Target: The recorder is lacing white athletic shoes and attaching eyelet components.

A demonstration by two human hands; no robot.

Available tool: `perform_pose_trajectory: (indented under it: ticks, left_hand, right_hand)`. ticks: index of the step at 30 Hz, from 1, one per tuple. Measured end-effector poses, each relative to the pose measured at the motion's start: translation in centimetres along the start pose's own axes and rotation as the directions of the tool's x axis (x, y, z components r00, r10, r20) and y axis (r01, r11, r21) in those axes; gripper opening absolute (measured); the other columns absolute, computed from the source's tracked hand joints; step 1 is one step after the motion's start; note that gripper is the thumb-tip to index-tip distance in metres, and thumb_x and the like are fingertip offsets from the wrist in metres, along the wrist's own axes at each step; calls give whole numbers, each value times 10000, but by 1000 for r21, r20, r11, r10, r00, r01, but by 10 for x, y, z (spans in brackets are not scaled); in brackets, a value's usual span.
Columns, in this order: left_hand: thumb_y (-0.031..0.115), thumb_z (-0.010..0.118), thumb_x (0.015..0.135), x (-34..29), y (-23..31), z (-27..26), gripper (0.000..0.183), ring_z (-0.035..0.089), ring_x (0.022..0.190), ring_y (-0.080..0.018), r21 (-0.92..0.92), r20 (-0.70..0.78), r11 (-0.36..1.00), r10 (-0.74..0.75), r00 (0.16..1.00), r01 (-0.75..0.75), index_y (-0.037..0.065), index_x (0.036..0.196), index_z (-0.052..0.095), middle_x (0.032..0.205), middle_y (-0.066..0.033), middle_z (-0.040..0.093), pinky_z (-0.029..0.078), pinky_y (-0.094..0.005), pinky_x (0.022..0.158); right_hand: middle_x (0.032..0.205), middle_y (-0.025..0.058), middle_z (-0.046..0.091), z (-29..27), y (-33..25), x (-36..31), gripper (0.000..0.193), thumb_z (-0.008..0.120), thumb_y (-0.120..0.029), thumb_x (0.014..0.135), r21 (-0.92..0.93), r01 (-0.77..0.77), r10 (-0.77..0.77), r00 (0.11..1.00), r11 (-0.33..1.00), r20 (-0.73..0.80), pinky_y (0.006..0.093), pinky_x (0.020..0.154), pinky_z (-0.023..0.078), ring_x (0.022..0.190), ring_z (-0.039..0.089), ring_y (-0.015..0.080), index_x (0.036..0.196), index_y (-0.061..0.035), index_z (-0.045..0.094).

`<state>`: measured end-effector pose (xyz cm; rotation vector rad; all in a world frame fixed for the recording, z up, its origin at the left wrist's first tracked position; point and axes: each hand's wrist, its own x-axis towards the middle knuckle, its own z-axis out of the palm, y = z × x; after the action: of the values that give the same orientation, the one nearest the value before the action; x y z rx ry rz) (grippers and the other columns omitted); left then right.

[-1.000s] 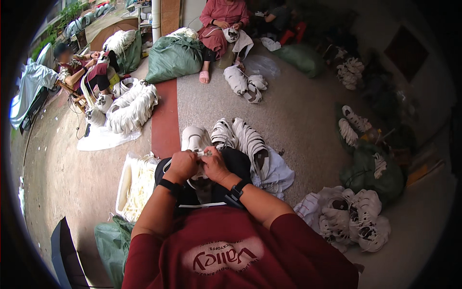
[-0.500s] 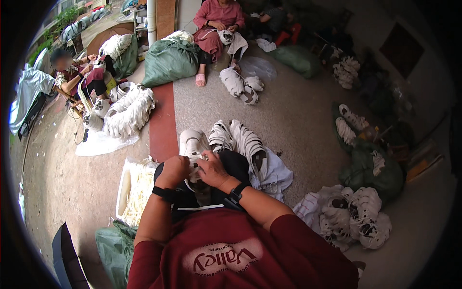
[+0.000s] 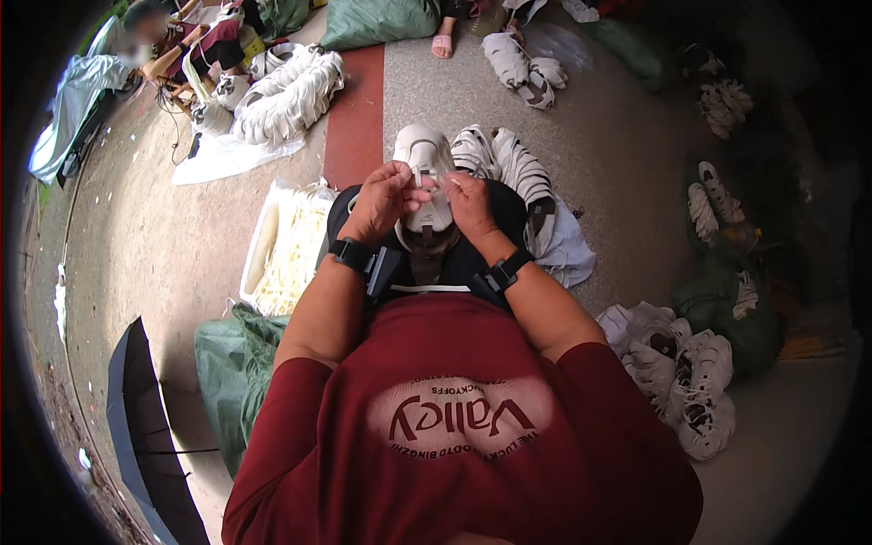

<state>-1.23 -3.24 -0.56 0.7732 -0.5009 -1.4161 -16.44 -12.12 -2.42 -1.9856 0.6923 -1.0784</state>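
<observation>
A white sneaker (image 3: pixel 424 145) rests at my lap between my knees, its toe pointing away from me. At its left side my left hand (image 3: pixel 386 198) is closed in a pinch near the lace holes, with some fingertips reaching over the shoe. A pale shoelace seems to be between the thumb and forefinger. My right hand (image 3: pixel 470 202) is on the shoe's right side, fingertips pinched together on what looks like a lace end, too small to see well. Just beyond my right knee lie more laced white shoes (image 3: pixel 525 168) on a white cloth (image 3: pixel 570 245).
A white bin (image 3: pixel 263 222) of loose pale laces stands by my left leg, beside a green sack (image 3: pixel 227 354). A dark umbrella (image 3: pixel 136 400) lies at lower left. Shoe piles sit at right (image 3: pixel 695 381) and far left (image 3: pixel 291 95). A co-worker (image 3: pixel 213 45) sits far left.
My hands have moved apart, from close together over the shoe to either side of it. The view has tilted down, so the surroundings sit higher in the picture.
</observation>
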Motion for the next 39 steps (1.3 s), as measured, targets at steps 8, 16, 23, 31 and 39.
perform_pose_trajectory:
  ticks: [8,16,23,31,39]
  left_hand:
    - [165,475,923,-88,38,-97,171,312,509,-81,-44,-343,944,294,892,-328,102,772,428,623,18,382,290,-211,485]
    - [199,449,931,-195,21,-216,283,228,424,-102,-108,-836,777,266,479,-620,119,678,351,538,13,281,233,-242,411]
    - [97,646,780,-94,5,-122,279,600,662,-205,958,-287,205,649,705,202,-15,1010,534,867,-126,608,472,-310,588]
    - [134,653,764,7,-5,-13,173,623,627,-312,964,-98,267,351,931,0,-33,800,625,683,-192,625,486,-368,610]
    - [28,607,750,0,-16,-24,111,622,586,-191,898,-163,436,458,874,-61,-43,831,637,643,-156,621,476,-293,556]
  right_hand:
    - [705,71,596,-121,58,-20,214,557,-182,883,709,-261,623,717,655,-311,236,516,409,568,501,121,776,0,587]
    - [736,104,630,-254,140,-104,196,577,-192,857,441,-677,807,466,589,-363,232,489,400,581,551,129,820,0,582]
    - [697,124,616,-116,62,-24,197,664,-54,672,-340,-264,268,963,903,-37,323,603,473,649,608,225,847,8,598]
    - [657,148,609,-17,16,15,108,627,-44,688,-246,-166,205,968,955,142,341,588,476,618,611,275,780,7,599]
    - [686,135,632,6,24,5,140,539,-40,731,-100,-120,123,992,988,16,301,600,470,627,615,204,806,18,642]
